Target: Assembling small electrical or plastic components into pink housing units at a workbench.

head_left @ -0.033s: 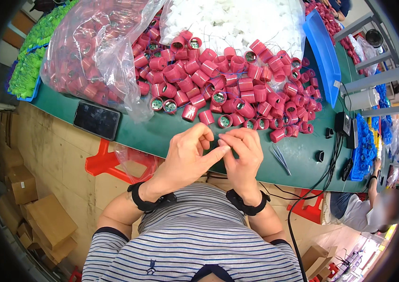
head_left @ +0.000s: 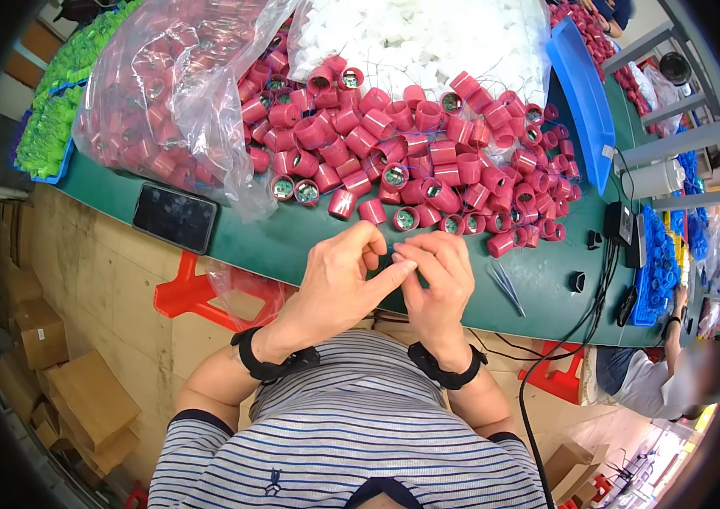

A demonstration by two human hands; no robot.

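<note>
My left hand (head_left: 345,267) and my right hand (head_left: 438,284) meet above the table's front edge, fingertips and thumbs drawn together. Both are closed in a pinch, and whatever they hold is hidden by the fingers; only a small dark patch shows between them. Just beyond lies a big heap of dark-pink cylindrical caps (head_left: 443,153), several with green circuit boards inside and thin blue wires. Metal tweezers (head_left: 507,287) rest on the green table (head_left: 538,284) to the right of my right hand.
A clear plastic bag (head_left: 165,110) of pink caps stands left, above a black phone (head_left: 175,218). White pieces (head_left: 428,38) are piled behind. A blue tray (head_left: 582,102), black cables (head_left: 602,297) and another person (head_left: 644,382) are at right; a red stool (head_left: 199,293) stands below.
</note>
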